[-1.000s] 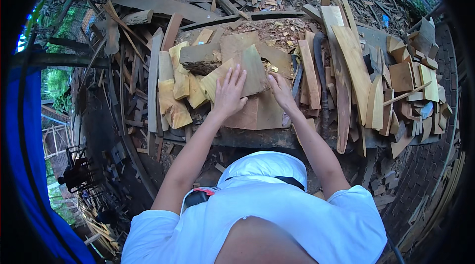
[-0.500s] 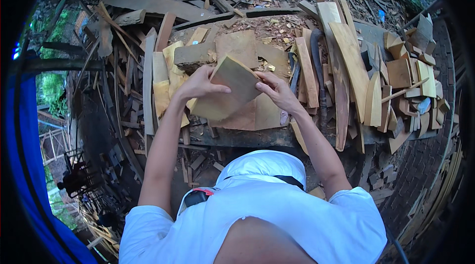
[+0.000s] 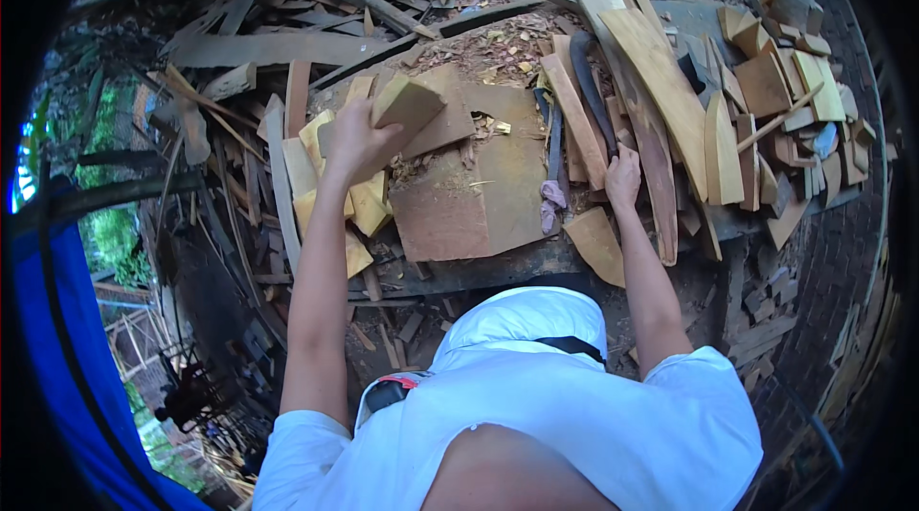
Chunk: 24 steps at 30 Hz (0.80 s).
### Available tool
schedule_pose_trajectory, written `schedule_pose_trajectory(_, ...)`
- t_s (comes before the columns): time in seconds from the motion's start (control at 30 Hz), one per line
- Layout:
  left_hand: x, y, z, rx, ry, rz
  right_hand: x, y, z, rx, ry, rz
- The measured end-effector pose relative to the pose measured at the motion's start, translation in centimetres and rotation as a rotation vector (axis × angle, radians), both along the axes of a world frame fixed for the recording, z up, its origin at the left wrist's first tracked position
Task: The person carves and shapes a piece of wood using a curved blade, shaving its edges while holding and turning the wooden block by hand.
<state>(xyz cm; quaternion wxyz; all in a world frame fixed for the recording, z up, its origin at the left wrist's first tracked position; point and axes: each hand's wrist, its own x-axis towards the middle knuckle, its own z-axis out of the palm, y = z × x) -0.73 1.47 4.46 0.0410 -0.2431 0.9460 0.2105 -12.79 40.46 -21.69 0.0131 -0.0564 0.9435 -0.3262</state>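
Note:
My left hand [image 3: 360,140] is closed around a thick wooden block [image 3: 410,103], lifted over the left side of the worktable. A wide wooden board [image 3: 442,210] lies flat just below it. At the right, my right hand [image 3: 622,180] wraps round the lower end of a long dark curved tool [image 3: 592,80]. That tool rests between a reddish wooden slat [image 3: 574,119] and a long plank [image 3: 627,99]. A narrow dark flat tool [image 3: 555,143] lies left of the slat, with purplish cloth [image 3: 551,204] at its near end.
Cut wooden pieces [image 3: 766,80] are heaped at the right of the table. A pale rounded piece [image 3: 598,245] sits near the front edge. Yellowish offcuts [image 3: 371,200] lie at the left. Wood chips [image 3: 488,47] and scrap planks [image 3: 278,50] cover the far side.
My right hand has let go of the wooden block and moved right to grip the dark curved tool. The left hand has carried the block left and away from me.

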Motion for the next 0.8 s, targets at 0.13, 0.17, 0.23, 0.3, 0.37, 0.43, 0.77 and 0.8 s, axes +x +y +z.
schedule_pose_trajectory(0.13, 1.8, -3.5, -4.1, 0.172, 0.031, 0.074, -0.7, -0.3, 1.4, 0.148, -0.232, 0.013)
schedule_pose_trajectory(0.17, 1.2, -2.9, -4.0, 0.170, 0.024, 0.062, -1.0, 0.4, 2.0, 0.153, -0.213, 0.060)
schedule_pose_trajectory(0.23, 0.4, -2.0, -3.5, 0.376, 0.109, 0.143, -1.6, 0.4, 2.7, 0.237, -0.186, 0.120)
schedule_pose_trajectory(0.3, 0.2, -2.0, -3.3, 0.474, 0.087, 0.144, -1.5, 0.9, 2.1, 0.222, -0.178, 0.112)
schedule_pose_trajectory(0.37, 0.2, -2.4, -3.1, 0.555, 0.080, 0.160, -1.9, 0.4, 2.2, 0.192, -0.157, 0.123)
schedule_pose_trajectory(0.43, 0.4, -1.7, -3.9, 0.312, 0.089, 0.111, -1.0, 1.0, 2.9, 0.196, -0.128, 0.115)
schedule_pose_trajectory(0.77, 0.0, -2.2, -2.7, 0.414, 0.097, 0.155, 1.2, -1.1, 15.5, -0.283, 0.158, 0.238)
schedule_pose_trajectory(0.8, 0.4, -1.7, -2.6, 0.413, 0.097, 0.153, 1.1, -2.3, 17.0, -0.215, -0.057, 0.296)
